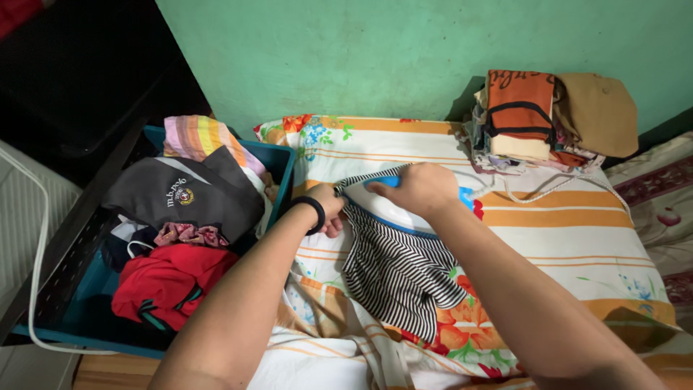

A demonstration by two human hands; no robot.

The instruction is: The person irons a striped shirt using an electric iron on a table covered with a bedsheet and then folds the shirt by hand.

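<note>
A black-and-white striped garment (397,271) lies spread on a floral orange-striped sheet (563,224). My right hand (422,189) grips the blue handle of a white and blue clothes iron (404,217) that rests on the garment's upper part. My left hand (328,206), with a black band on its wrist, pinches the garment's top left edge right beside the iron.
A blue basket (278,155) at the left holds crumpled clothes, among them a grey shirt (188,195) and a red garment (170,282). A stack of folded clothes (538,119) stands at the back right against the green wall. The iron's white cord (556,186) runs toward the stack.
</note>
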